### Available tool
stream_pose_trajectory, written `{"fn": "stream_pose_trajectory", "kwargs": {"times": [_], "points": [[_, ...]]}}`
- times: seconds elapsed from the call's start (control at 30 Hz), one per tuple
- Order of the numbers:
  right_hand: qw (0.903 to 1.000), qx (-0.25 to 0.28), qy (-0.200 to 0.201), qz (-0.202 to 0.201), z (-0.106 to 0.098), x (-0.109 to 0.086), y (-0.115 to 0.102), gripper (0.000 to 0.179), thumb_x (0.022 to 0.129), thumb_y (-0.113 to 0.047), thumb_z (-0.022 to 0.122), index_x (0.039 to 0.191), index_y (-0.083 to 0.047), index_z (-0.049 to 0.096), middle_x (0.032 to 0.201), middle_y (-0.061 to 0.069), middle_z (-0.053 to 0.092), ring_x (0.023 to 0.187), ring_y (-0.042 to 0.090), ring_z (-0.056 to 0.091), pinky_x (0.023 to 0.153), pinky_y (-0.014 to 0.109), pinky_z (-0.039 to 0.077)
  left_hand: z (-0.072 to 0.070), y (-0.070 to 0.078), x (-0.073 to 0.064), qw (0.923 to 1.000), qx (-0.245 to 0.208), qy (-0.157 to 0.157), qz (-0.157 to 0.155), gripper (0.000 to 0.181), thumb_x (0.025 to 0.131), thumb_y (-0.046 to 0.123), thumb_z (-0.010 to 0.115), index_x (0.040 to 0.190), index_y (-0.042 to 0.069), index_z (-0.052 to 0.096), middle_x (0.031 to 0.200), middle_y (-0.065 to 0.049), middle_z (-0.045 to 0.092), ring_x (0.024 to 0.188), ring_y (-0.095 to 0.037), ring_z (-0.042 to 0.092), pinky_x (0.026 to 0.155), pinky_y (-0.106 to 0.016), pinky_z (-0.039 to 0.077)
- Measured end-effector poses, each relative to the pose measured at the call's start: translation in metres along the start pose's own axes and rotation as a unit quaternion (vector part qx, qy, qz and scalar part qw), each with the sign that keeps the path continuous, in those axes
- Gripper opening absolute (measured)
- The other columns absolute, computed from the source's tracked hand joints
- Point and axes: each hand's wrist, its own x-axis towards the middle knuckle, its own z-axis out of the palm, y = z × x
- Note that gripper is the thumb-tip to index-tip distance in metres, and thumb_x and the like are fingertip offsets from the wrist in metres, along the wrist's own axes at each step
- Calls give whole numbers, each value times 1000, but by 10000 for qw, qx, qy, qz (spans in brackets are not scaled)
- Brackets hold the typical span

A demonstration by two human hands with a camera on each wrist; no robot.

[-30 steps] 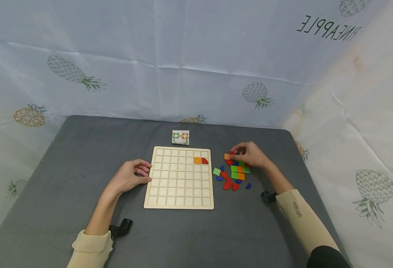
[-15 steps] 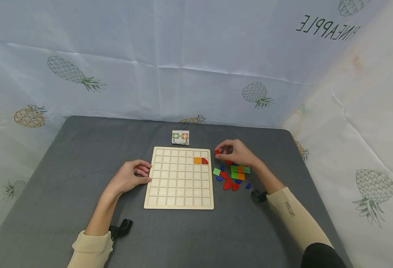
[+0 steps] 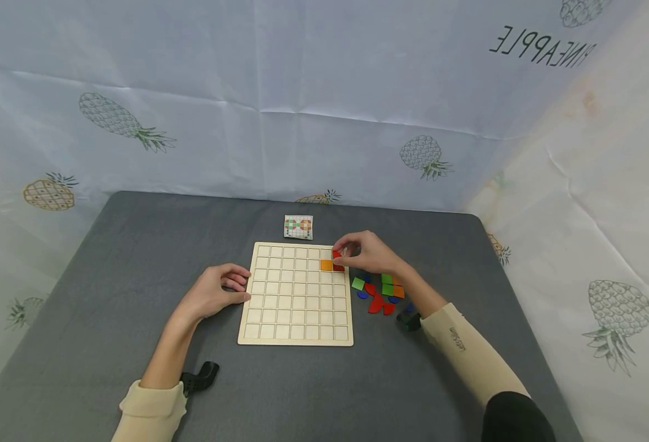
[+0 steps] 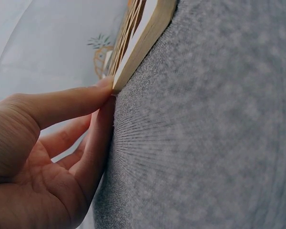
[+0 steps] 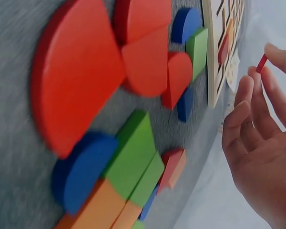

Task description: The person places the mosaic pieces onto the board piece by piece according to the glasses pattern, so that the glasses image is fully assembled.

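My left hand (image 3: 212, 292) rests at the left edge of a pale wooden grid board (image 3: 282, 316). Thumb and fingertips touch that edge a little apart, the fingers fairly straight. Over the board's upper right corner, my right hand (image 3: 375, 253) pinches a small red tile (image 5: 261, 63) between thumb and fingertips, its thin edge facing the right wrist camera. Directly below the held tile, a red quarter-round tile (image 3: 338, 268) sits in a cell, partly covered by my thumb. Left of it lies an orange square tile (image 3: 326, 265).
Loose tiles lie right of the board: red rounded pieces (image 5: 76, 76), green squares (image 3: 358, 283), orange squares (image 3: 398, 291) and blue half-rounds (image 5: 186, 24). My right forearm covers some. A printed pattern card (image 3: 298, 226) lies behind the board. Patterned cloth hangs behind the grey table (image 3: 191, 221).
My right hand has lifted a red tile from the loose pieces and carried it left to the board's upper right corner. My left hand and the board have stayed put.
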Motion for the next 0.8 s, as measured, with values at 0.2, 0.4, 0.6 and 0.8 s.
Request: {"fn": "stream_pose_trajectory", "kwargs": {"times": [0.2,0.4,0.6,0.8], "points": [[9998,71,-163,-112,9,10,-2,25,98,-23,83,119,-10,81,102,6,80,84,13,67,70,26,52,1,1,0,10000,23,24,-19,45,90,4,86,130,-6,68,114,-21,72,94,-18,69,78,-22,55],[9989,-5,-365,-308,16,18,-3,26,99,-21,82,121,-7,81,107,9,81,87,14,71,77,28,57,2,1,0,9999,86,42,-43,44,89,4,86,129,-5,69,114,-21,72,93,-17,69,77,-23,55],[9980,-300,-448,-320,21,24,-6,26,98,-24,83,119,-9,81,104,7,80,85,10,67,79,27,57,2,0,0,9999,91,36,-65,45,89,5,87,129,-5,69,114,-21,72,94,-17,69,77,-23,55],[9948,-695,-501,-546,24,26,-11,25,98,-23,83,119,-9,80,106,7,78,81,7,61,77,25,53,2,1,0,9999,89,37,-93,45,89,4,86,129,-5,69,114,-21,72,93,-17,69,77,-23,55]]}}
